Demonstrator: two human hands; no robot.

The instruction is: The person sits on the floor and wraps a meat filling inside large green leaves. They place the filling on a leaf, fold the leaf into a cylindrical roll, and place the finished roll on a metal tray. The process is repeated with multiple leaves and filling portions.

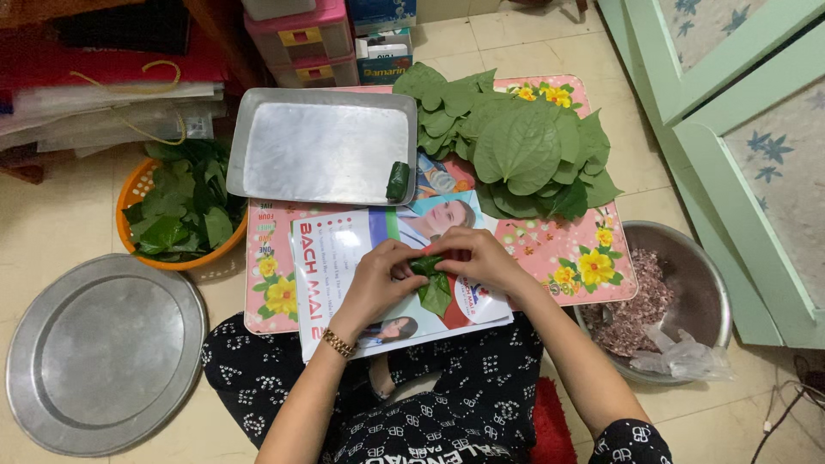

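My left hand (378,279) and my right hand (479,256) meet over a glossy printed sheet (344,258) and pinch a green leaf (434,288) between the fingertips; its upper part is folded and the tip hangs toward me. One finished leaf roll (397,181) lies at the front right corner of a rectangular metal tray (318,146). A heap of loose green leaves (516,142) lies beyond my right hand on a pink flowered board (593,258). A metal bowl (705,275) with minced filling (636,305) stands to my right.
An orange basket (129,236) of leaves sits at the left, with a round metal platter (103,352) on the floor nearer me. Plastic drawers (301,39) and stacked bags are at the back. A green door (739,112) stands at the right.
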